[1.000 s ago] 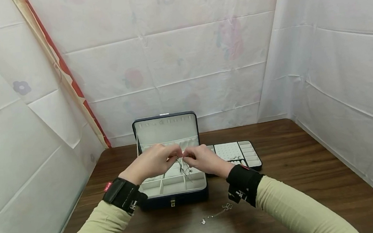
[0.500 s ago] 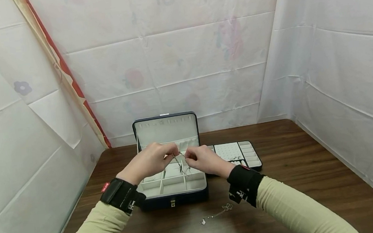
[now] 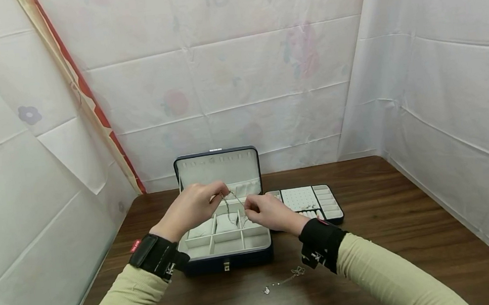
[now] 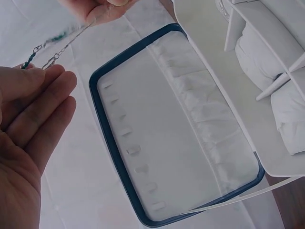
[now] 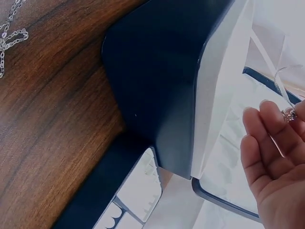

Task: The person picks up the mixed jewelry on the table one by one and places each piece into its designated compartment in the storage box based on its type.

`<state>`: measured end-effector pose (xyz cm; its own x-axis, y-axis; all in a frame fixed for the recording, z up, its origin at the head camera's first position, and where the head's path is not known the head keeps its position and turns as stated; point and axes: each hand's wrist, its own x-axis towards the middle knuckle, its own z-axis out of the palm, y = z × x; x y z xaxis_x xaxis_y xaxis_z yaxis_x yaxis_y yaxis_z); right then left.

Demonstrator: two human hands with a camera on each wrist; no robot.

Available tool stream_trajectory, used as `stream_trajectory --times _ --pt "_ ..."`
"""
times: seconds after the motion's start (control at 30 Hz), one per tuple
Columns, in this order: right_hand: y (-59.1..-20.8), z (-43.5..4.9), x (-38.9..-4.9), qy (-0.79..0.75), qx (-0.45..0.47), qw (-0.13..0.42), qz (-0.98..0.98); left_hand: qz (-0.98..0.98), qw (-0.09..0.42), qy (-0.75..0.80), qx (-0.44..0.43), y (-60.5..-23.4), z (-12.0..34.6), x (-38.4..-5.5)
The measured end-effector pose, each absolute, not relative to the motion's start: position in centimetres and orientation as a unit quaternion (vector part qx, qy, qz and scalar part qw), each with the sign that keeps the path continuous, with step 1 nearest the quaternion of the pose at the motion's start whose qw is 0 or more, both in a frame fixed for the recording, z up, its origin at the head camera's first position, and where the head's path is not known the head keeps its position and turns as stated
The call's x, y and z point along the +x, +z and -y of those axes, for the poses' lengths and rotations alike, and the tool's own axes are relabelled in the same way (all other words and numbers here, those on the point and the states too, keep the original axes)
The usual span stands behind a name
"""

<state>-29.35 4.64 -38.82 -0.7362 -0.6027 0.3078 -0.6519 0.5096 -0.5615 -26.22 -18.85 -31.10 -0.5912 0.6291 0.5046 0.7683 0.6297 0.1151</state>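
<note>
Over the open jewelry box (image 3: 206,266), both hands hold a thin silver necklace (image 3: 236,198). My left hand (image 3: 193,210) pinches one part of it between thumb and fingertips, and a loose strand hangs below. In the left wrist view, the chain (image 4: 76,36) shows a clasp and dark green bits near those fingertips. My right hand (image 3: 273,212) pinches the other part, slightly lower. A small sparkling piece (image 5: 289,114) shows at its fingertips in the right wrist view. The chain runs slanting between the two hands.
The box's lid (image 3: 219,167) stands upright, with small hooks along its top. White compartments, some with cushions (image 3: 226,222), fill the box. A jewelry tray (image 3: 327,198) sits to its right. Another silver necklace (image 3: 290,279) lies on the brown table (image 3: 352,280) in front.
My left hand has moved up and left, away from the right hand. The hands were close together; the chain now spans between them. The right hand has shifted slightly right.
</note>
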Motion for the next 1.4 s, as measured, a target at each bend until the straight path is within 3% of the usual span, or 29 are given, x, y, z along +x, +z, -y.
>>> stream_trajectory --times 0.8,1.17,1.4 --pt "-38.5 -6.0 -30.1 0.393 0.282 -0.005 0.875 0.884 0.23 -0.156 -0.376 -32.9 19.7 -26.9" --pt "-37.6 -7.1 -30.9 0.491 0.217 -0.039 0.843 0.898 0.193 -0.121 -0.376 -34.4 20.1 -27.4" --pt "-37.1 -7.4 -31.4 0.53 0.209 -0.043 0.821 0.914 0.136 -0.125 -0.362 -35.1 20.1 -27.3"
